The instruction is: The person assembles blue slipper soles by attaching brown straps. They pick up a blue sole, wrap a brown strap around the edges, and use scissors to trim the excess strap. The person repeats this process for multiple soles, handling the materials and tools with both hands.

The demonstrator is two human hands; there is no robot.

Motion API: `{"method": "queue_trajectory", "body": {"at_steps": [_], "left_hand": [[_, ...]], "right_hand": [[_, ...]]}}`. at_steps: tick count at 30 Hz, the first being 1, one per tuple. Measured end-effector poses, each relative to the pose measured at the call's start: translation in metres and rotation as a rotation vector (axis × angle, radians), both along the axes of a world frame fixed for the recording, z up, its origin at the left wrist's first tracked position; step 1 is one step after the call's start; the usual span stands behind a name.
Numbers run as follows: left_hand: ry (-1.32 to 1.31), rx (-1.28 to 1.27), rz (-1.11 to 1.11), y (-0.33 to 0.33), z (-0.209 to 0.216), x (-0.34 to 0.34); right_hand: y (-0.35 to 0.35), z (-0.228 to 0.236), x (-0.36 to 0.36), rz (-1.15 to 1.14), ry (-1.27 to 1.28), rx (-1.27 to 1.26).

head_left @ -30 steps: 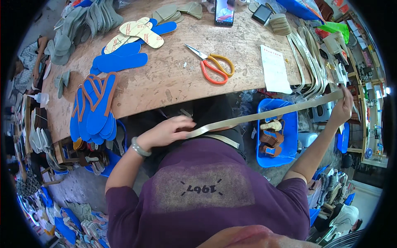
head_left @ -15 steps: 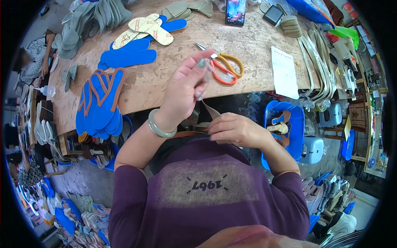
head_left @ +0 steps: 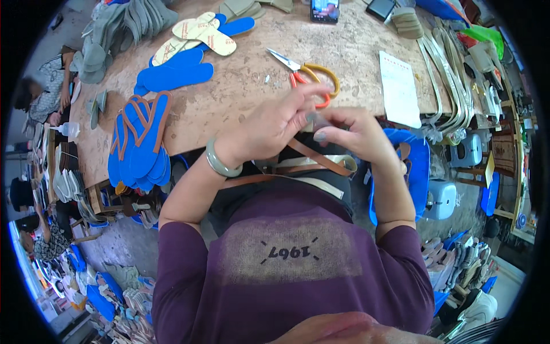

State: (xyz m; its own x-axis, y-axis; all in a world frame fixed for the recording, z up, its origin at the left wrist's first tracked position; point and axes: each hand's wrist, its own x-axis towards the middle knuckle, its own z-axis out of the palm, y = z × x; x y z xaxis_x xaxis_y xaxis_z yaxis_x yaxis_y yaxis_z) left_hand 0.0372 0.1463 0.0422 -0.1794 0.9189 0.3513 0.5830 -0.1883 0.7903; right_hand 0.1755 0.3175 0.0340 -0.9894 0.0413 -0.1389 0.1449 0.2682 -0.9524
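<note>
My left hand (head_left: 269, 127), a pale bracelet at its wrist, is over the table's front edge, fingers curled, the top one stretched toward the scissors (head_left: 303, 71). A brown strap (head_left: 321, 157) runs out from under it and loops over my lap, showing a pale side. My right hand (head_left: 356, 133) meets it from the right, thumb and fingers pinched close to the left thumb; what they pinch is blurred and too small to make out. The orange-and-yellow-handled scissors lie just beyond, blades open, handles partly covered by my left fingers.
Blue insoles with brown edging and straps (head_left: 139, 146) pile at the table's left edge. Further back lie plain blue insoles (head_left: 177, 74) and cream ones (head_left: 209, 34). A paper sheet (head_left: 398, 86), long pale strips (head_left: 447, 86) and a phone (head_left: 325, 11) lie rightward; a blue bin (head_left: 415, 146) stands below.
My left hand has come down from its raised position toward the right. My right hand has risen from my lap to meet it. More of the brown strap shows on my lap.
</note>
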Motion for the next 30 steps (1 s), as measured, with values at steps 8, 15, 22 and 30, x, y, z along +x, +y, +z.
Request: {"method": "queue_trajectory", "body": {"at_steps": [8, 15, 22, 30], "left_hand": [[0.010, 0.153, 0.369, -0.005, -0.012, 0.022], [-0.087, 0.007, 0.387, -0.023, -0.017, 0.037], [0.307, -0.137, 0.391, -0.025, -0.001, 0.040], [-0.767, -0.003, 0.126, -0.006, -0.007, 0.039]], "right_hand": [[-0.018, -0.013, 0.001, -0.141, -0.014, -0.370], [-0.040, -0.021, 0.012, -0.102, 0.132, -0.210], [-0.041, -0.027, 0.014, -0.113, 0.114, -0.139], [-0.021, -0.015, 0.014, -0.134, 0.084, -0.709]]}}
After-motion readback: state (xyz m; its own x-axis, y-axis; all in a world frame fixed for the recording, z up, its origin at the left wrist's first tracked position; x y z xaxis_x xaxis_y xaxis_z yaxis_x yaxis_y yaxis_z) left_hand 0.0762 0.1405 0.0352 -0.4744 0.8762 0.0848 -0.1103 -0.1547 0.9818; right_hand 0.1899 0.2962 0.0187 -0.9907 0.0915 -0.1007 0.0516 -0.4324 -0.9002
